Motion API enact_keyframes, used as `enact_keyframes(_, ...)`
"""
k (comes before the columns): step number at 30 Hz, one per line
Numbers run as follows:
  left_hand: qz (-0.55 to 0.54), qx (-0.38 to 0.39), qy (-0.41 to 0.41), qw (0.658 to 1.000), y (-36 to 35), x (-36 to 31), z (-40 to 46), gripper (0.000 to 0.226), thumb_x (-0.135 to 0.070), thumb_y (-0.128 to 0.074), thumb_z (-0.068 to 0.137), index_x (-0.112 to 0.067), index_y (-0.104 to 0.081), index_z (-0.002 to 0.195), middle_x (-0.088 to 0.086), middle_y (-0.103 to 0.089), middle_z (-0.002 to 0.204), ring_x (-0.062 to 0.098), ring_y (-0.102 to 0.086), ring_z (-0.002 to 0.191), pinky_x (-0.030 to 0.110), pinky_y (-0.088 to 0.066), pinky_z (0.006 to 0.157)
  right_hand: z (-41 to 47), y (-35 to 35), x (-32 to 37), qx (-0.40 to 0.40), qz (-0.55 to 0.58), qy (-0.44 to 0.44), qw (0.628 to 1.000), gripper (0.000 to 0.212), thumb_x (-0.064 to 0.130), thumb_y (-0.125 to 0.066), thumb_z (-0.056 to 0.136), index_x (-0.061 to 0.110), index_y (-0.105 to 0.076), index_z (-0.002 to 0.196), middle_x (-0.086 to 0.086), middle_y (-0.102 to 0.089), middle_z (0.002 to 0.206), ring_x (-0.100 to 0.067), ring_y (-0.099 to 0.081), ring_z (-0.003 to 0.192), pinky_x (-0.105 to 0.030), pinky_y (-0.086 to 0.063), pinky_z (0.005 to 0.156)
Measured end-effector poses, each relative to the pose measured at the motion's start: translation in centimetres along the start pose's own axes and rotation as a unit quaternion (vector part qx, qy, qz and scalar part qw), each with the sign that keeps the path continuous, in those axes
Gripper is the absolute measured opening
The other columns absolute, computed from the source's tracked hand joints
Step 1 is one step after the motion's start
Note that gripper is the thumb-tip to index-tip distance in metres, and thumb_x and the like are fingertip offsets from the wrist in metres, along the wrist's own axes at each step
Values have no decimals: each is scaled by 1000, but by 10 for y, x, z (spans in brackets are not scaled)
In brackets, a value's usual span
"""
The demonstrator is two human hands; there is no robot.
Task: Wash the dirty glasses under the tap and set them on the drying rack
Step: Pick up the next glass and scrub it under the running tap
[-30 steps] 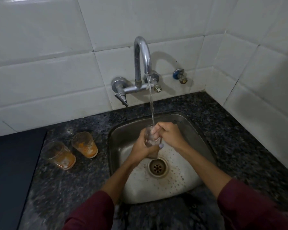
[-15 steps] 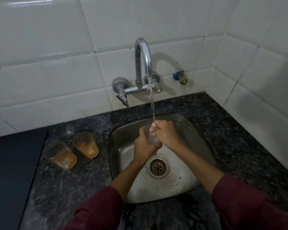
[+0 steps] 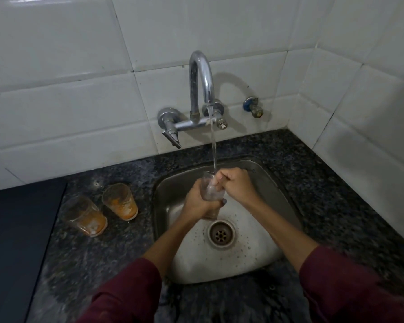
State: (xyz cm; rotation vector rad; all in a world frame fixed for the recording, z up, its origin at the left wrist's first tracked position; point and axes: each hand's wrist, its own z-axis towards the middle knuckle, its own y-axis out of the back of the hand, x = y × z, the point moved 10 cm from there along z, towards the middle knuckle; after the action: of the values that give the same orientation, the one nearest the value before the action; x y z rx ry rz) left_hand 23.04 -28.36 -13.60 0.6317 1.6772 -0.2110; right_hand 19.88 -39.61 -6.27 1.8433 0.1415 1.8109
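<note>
Over the steel sink (image 3: 273, 183) I hold a clear glass (image 3: 207, 185) upright under the running tap (image 3: 201, 82). My left hand (image 3: 197, 201) wraps around the glass from the left. My right hand (image 3: 237, 186) sits at its rim with fingers tucked inside it. Water falls into the glass mouth. Two dirty glasses with orange residue stand on the counter left of the sink: one nearer the sink (image 3: 120, 201), one further left (image 3: 84, 215). No drying rack is in view.
A dark speckled stone counter (image 3: 331, 187) surrounds the sink, with white tiled walls behind and on the right. A dark flat surface (image 3: 16, 241) lies at the far left. The drain (image 3: 221, 234) sits below my hands. A small blue valve (image 3: 252, 107) sticks out of the wall.
My hands and the glass have stayed under the stream, with the glass shifting slightly up and my right fingers working inside its rim. The dirty glasses have not moved.
</note>
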Motion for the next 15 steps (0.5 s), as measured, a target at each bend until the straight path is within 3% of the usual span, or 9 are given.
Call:
enact_keyframes(3,79,-76,-53,993,-1,-8,-9,77,-35,-79,60,-27,-39,126,0,-63,106,20,-67,86,45,-59,72,-3,-6,4,-11,-36,-5,999,19,-2,-51,88,0,-68,80,1,-65,72,-4,-60,66,-9,-48,67)
enact_keyframes(6,83,-26,-48,995,-6,-7,-6,85,-41,-82,62,-26,-37,133,-2,-61,116,20,-64,100,41,-57,83,0,0,-4,-17,28,-37,999,25,3,-51,89,9,-69,73,0,-68,70,-10,-64,68,-25,-54,76)
enact_keyframes(8,-34,84,-20,996,-13,-3,0,80,-37,-85,63,-22,-45,130,2,-61,121,26,-62,107,42,-54,89,0,3,-6,13,80,-36,996,30,2,-51,89,15,-67,68,-3,-68,67,-10,-64,64,-25,-53,71)
enact_keyframes(11,-239,223,29,945,-23,-5,0,72,-27,-83,64,-8,-52,126,19,-64,112,38,-66,87,49,-57,76,-5,-2,0,72,171,-21,982,32,0,-47,92,12,-66,69,1,-64,57,-6,-56,53,-20,-45,53)
enact_keyframes(13,-231,214,38,949,-23,-7,0,66,-20,-80,65,-7,-52,124,20,-64,109,35,-67,81,46,-57,69,-4,-3,4,73,160,-11,984,31,2,-46,93,11,-65,70,-1,-63,57,-10,-56,53,-21,-45,52)
enact_keyframes(15,-205,154,24,966,-18,-10,2,62,-16,-81,63,-11,-54,118,18,-62,111,32,-66,86,45,-57,69,0,0,5,48,96,10,994,29,3,-48,93,9,-65,70,-5,-63,61,-12,-59,56,-24,-49,59)
